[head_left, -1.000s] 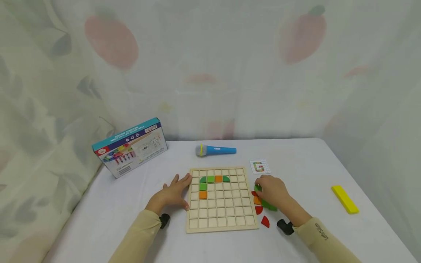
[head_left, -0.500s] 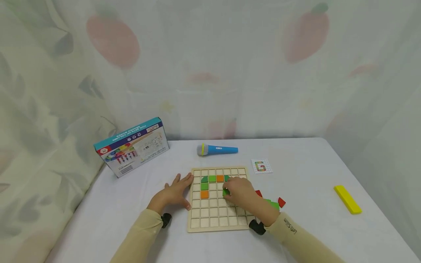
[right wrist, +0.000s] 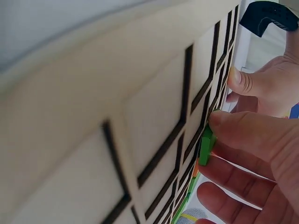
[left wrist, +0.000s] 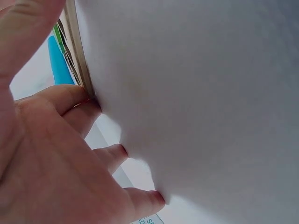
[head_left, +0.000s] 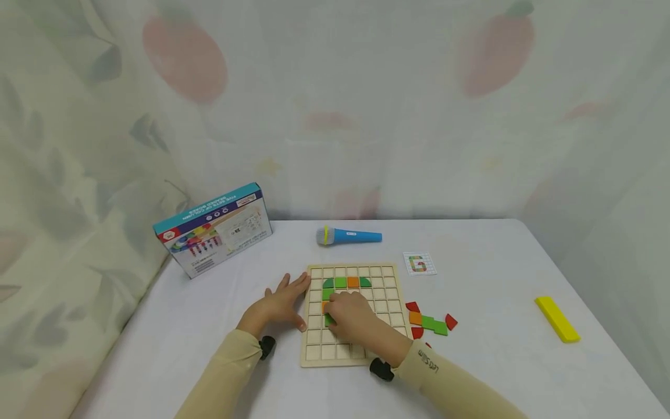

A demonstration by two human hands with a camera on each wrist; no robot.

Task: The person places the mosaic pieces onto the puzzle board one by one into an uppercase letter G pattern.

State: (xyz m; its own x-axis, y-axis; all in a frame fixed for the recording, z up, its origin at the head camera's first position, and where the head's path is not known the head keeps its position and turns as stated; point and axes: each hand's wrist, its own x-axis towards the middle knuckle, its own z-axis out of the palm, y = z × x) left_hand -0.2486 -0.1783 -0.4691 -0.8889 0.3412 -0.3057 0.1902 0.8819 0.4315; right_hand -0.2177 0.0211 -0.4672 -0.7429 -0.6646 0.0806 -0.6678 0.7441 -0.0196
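Observation:
My right hand point(head_left: 356, 317) pinches a green square tile point(right wrist: 207, 145) between thumb and fingers, low over the wooden grid board point(head_left: 314, 352). In the head view that tile is just below an orange square tile point(head_left: 325, 306), which the fingers partly cover. A green square point(head_left: 328, 294) sits above the orange one. Along the upper row lie a dark green quarter-circle point(head_left: 328, 283), a light green square point(head_left: 341, 282), an orange square point(head_left: 353, 281) and another dark green quarter-circle point(head_left: 364, 282). Fingers spread, my left hand point(head_left: 274, 308) rests on the cloth and touches the board's left edge.
Right of the board lie loose green tiles point(head_left: 434, 325), an orange tile point(head_left: 415, 318) and several red quarter-circles point(head_left: 451, 321). A pattern card point(head_left: 419, 263) and a toy microphone point(head_left: 349, 237) are behind. A box point(head_left: 214, 230) stands back left, a yellow bar point(head_left: 557, 319) far right.
My right hand has moved left from the loose tiles onto the board, carrying the green tile to below the orange one. The loose tiles have shifted. My left hand has kept its place.

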